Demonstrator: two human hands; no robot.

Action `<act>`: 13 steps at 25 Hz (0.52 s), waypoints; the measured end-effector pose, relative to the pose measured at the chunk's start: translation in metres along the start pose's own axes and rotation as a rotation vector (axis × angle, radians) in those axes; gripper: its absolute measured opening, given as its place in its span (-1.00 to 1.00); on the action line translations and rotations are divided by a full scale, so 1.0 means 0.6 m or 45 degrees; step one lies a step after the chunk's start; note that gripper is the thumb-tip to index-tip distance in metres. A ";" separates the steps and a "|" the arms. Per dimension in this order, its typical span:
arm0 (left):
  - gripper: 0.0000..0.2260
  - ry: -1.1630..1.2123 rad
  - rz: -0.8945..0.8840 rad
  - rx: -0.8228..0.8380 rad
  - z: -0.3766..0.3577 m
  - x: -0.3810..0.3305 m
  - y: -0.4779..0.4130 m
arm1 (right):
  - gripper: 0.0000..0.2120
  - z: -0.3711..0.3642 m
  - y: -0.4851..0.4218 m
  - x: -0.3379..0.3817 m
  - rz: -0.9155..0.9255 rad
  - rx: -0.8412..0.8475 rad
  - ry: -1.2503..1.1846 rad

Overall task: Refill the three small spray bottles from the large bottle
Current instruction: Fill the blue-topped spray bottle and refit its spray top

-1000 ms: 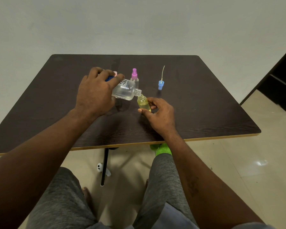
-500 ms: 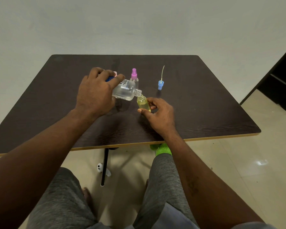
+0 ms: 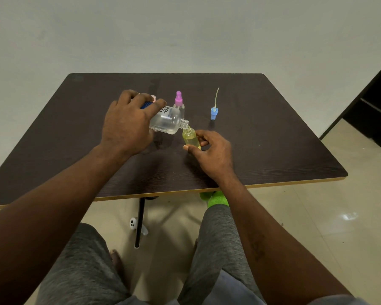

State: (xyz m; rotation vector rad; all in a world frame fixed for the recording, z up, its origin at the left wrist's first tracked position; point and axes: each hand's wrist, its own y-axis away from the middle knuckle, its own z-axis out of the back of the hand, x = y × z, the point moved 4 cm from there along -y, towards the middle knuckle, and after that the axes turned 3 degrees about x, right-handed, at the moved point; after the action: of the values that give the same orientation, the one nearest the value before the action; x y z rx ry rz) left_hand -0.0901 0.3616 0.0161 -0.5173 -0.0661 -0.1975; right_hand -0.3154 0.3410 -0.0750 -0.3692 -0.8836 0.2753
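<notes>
Nearest the person, the right hand [image 3: 209,154] is closed lightly around the small yellow bottle [image 3: 191,139], thumb at its base and fingers curled behind it; the bottle stands on the table [image 3: 273,150], tipped slightly, with its open neck up. The fill level appears high, so overflow is the main risk: continued pouring would probably send liquid over the neck and onto the fingers and tabletop. Just beyond, the left hand [image 3: 128,122] is wrapped around the rear of the large bottle [image 3: 167,121], which is held nearly horizontal with its threaded mouth touching or just above the small neck. The two openings are narrow; any drift of either hand would likely direct the stream down the outside. A wet grip could let the small bottle slip or topple. Farther back, the pink-capped bottle [image 3: 178,101] stands upright just behind the large bottle and could be knocked when the large bottle is righted. The blue sprayer head [image 3: 214,112] stands apart to the right, upside down, its dip tube pointing up; a careless reach could tip it over.
</notes>
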 end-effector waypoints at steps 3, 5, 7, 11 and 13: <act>-0.38 -0.005 -0.008 0.005 0.000 0.000 -0.001 | -0.58 0.000 0.000 -0.001 0.003 0.003 0.010; -0.38 -0.007 -0.006 0.003 0.000 0.000 -0.001 | -0.58 0.000 0.000 -0.001 0.004 0.008 0.008; -0.38 -0.003 -0.001 0.005 -0.001 -0.001 -0.001 | -0.58 -0.001 0.000 -0.001 0.000 0.008 0.008; -0.37 -0.005 -0.001 0.012 -0.003 0.000 0.000 | -0.58 -0.001 0.000 -0.002 0.001 0.000 0.009; -0.38 -0.004 -0.002 0.005 -0.004 0.001 0.001 | -0.58 -0.001 0.000 -0.002 0.002 0.006 0.011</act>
State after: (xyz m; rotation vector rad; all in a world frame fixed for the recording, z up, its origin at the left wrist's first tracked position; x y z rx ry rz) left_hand -0.0896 0.3608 0.0141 -0.5135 -0.0698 -0.1980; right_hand -0.3155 0.3403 -0.0759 -0.3666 -0.8741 0.2771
